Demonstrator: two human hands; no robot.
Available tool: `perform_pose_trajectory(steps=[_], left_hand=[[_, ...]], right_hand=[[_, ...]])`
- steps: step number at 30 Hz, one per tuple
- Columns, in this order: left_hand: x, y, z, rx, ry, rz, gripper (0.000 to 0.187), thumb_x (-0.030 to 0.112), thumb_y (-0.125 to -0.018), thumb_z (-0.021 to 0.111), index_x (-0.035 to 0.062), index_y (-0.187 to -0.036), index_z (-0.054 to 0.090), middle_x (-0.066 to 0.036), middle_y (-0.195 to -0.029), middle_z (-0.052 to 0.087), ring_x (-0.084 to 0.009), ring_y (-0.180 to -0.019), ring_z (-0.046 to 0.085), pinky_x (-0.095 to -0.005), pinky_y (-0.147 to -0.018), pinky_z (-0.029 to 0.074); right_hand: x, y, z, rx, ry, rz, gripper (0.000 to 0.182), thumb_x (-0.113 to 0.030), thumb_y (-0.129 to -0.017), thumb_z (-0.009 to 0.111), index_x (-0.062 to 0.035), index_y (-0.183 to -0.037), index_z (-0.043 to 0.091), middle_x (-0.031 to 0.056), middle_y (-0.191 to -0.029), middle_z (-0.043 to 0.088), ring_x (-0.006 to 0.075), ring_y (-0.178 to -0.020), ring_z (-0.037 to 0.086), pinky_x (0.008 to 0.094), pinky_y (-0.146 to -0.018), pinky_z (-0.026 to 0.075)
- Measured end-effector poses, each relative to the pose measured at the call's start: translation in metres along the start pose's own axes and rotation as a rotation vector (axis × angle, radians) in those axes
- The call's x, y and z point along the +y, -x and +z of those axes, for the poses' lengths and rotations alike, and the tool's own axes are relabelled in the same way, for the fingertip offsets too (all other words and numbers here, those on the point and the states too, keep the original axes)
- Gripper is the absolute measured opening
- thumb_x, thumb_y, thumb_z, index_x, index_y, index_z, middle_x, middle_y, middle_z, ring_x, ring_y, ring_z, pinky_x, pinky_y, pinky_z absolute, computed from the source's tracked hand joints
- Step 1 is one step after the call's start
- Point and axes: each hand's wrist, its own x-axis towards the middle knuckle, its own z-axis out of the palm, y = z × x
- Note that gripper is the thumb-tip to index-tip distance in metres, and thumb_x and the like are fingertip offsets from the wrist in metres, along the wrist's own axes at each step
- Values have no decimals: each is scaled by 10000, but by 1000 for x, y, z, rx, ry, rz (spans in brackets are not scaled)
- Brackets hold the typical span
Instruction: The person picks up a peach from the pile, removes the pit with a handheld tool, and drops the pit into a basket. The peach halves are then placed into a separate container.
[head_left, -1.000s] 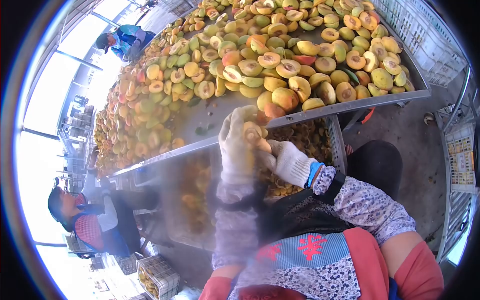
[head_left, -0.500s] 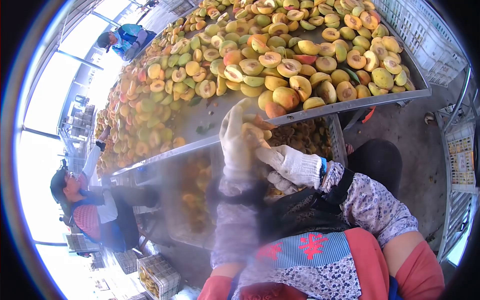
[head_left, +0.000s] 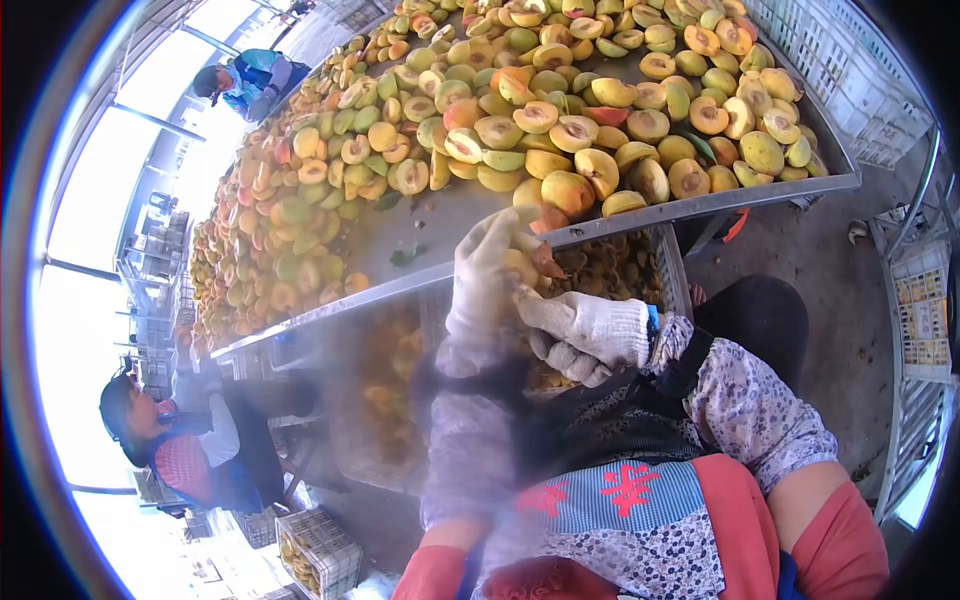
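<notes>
My left hand (head_left: 486,270), in a pale work glove, is closed around a peach (head_left: 521,266) just off the metal table's front edge. An orange-red part of the fruit shows beside the fingers. My right hand (head_left: 585,332), in a white knit glove, meets it from the right with curled fingers and the thumb at the fruit. Whatever the right fingers grip is hidden. Cut peach halves (head_left: 497,131), many showing their brown centres, cover the metal table (head_left: 402,231) beyond my hands.
Below the table edge stands a crate (head_left: 672,280) of brown pieces. Stacked white crates (head_left: 850,80) are at the back right, with another crate (head_left: 922,305) on a rack. One co-worker (head_left: 195,440) sits at the left; another person (head_left: 248,85) is at the far side.
My left hand has turned slightly and shifted right with the peach, so more of the fruit shows. My right hand stays close beside it. The left co-worker's arm has drawn back from the pile.
</notes>
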Motion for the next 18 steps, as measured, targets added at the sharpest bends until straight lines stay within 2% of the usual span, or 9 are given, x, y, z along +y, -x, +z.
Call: perform_pose_trajectory(steps=[1,3,6,8,9,11,13,15,18], left_hand=[[-6,-1,-3,1,-1,2,485,347,-1011,516,-67,-1258,570,-71,-710,565,-246,-606,618,-343,-542,544],[-14,2,-4,-63,260,37,479,348,-1009,527,-64,-1247,578,-73,-719,583,-226,-594,602,-345,-514,515],[-12,11,14,-50,632,100,470,363,-1010,537,-5,-1301,546,-32,-745,605,-192,-656,604,-349,-543,504],[-10,13,17,73,765,25,494,379,-993,579,42,-1346,501,2,-787,609,-193,-721,615,-358,-608,542],[-13,12,16,73,763,26,494,379,-993,579,42,-1346,501,2,-787,609,-193,-721,615,-358,-608,542],[-24,10,10,211,808,107,375,287,-998,586,60,-1295,550,44,-826,609,-152,-739,609,-347,-622,570],[-12,8,-17,136,919,64,362,303,-1000,579,55,-1263,561,39,-854,605,-166,-791,621,-337,-674,607],[1,17,-20,178,670,33,419,335,-1003,564,45,-1305,542,-15,-953,639,-219,-892,656,-352,-671,611],[13,30,-16,172,235,-3,507,393,-994,560,30,-1346,522,-105,-1120,637,-297,-1035,662,-377,-692,618]], right_hand=[[-2,3,4,195,203,0,494,-639,-957,469,-172,-813,548,-99,-552,339,56,-424,302,233,-368,229],[4,-5,-13,80,122,-18,515,-631,-962,465,-151,-805,567,-73,-561,382,74,-440,354,251,-384,290],[7,-16,-24,-354,-197,98,540,-600,-979,446,-99,-844,595,-36,-591,448,102,-472,428,278,-422,372],[11,-15,-7,262,546,-258,541,-561,-976,473,-53,-910,646,61,-647,603,215,-547,589,352,-512,480],[17,-21,-14,261,546,-259,541,-561,-976,473,-53,-910,646,61,-647,603,215,-547,589,352,-512,480],[33,-38,-40,468,1181,-766,521,-524,-962,504,-31,-986,673,163,-814,712,339,-738,690,419,-668,535],[21,-10,-27,493,1288,-617,489,-493,-929,603,-16,-1019,665,214,-902,708,368,-862,693,422,-718,531],[15,-1,-23,562,1532,-168,461,-479,-930,593,-31,-1001,670,215,-882,702,409,-852,673,475,-741,528],[9,3,-16,716,1537,-125,432,-465,-933,551,-69,-1033,691,182,-945,713,384,-923,678,490,-815,528]])
